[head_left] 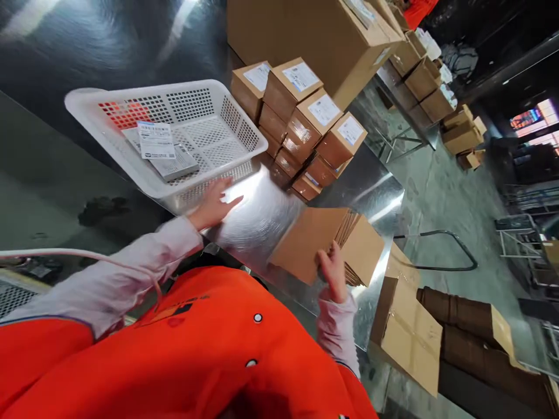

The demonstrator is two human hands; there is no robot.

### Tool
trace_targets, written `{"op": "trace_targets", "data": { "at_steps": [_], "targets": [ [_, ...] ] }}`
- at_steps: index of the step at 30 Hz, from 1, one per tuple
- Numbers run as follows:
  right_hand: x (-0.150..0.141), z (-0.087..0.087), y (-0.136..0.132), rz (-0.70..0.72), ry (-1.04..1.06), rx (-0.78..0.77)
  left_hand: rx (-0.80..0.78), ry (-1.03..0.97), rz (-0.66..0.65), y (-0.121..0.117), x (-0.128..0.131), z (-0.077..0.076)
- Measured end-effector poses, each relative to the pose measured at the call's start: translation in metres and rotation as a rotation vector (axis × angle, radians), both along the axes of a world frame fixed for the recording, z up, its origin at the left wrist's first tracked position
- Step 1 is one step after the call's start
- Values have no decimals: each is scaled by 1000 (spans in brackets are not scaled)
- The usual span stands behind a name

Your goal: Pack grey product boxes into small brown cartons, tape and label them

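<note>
My right hand (333, 271) grips the edge of a flat cardboard sheet (301, 241), its thumb on top. The sheet lies against a stack of folded flat cartons (363, 247) at the table's right end. My left hand (213, 205) is empty, fingers apart, by the near corner of a white plastic basket (157, 187); whether it touches the basket I cannot tell. In the basket lie a labelled packet (156, 141) and a thin grey box (177, 164), partly under the packet.
Small labelled cartons (301, 131) are stacked behind the bare metal (248, 224) of the table. A large carton (288, 35) stands behind them. To the right, beyond the table edge, are an open carton (410, 331) and a curved black handle (463, 247). A pale cable (78, 252) crosses my left sleeve.
</note>
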State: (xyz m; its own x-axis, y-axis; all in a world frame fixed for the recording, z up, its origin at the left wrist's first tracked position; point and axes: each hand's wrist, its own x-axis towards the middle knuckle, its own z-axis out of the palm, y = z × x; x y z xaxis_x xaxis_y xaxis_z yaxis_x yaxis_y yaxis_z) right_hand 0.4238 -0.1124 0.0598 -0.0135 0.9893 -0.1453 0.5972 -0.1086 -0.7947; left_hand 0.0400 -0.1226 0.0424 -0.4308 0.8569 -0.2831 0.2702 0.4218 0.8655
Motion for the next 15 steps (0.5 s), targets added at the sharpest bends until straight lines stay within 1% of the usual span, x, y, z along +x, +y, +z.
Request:
{"op": "trace_targets", "data": {
  "at_steps": [1,2,3,4,6,7,9,10,11,12,13,14,15],
  "targets": [
    [-36,-10,-3,59,-13,-2,-3,-77,-106,16,21,-3],
    [-69,-19,-6,107,-12,7,-10,-139,-179,32,39,-7],
    [-97,-27,-8,154,4,5,-25,-187,-219,46,53,-11],
    [-119,-35,-10,201,37,-14,-39,-238,-261,59,62,-15],
    [-146,-50,-14,257,159,-98,-65,-313,-311,74,68,-23],
    [-153,-58,-17,253,240,-149,-73,-340,-332,77,65,-26],
    [-159,-76,-22,198,413,-224,-86,-364,-368,78,53,-28],
    [-161,-85,-23,167,485,-230,-92,-363,-390,78,45,-28],
    [-161,-93,-23,146,528,-202,-101,-354,-418,79,35,-26],
    [-161,-98,-22,136,530,-136,-112,-332,-449,81,24,-23],
    [-160,-100,-19,141,481,-34,-125,-298,-484,86,13,-19],
    [-160,-98,-14,177,386,89,-137,-250,-520,92,1,-15],
    [-159,-92,-7,267,257,207,-144,-187,-554,100,-11,-10]
  ]
}}
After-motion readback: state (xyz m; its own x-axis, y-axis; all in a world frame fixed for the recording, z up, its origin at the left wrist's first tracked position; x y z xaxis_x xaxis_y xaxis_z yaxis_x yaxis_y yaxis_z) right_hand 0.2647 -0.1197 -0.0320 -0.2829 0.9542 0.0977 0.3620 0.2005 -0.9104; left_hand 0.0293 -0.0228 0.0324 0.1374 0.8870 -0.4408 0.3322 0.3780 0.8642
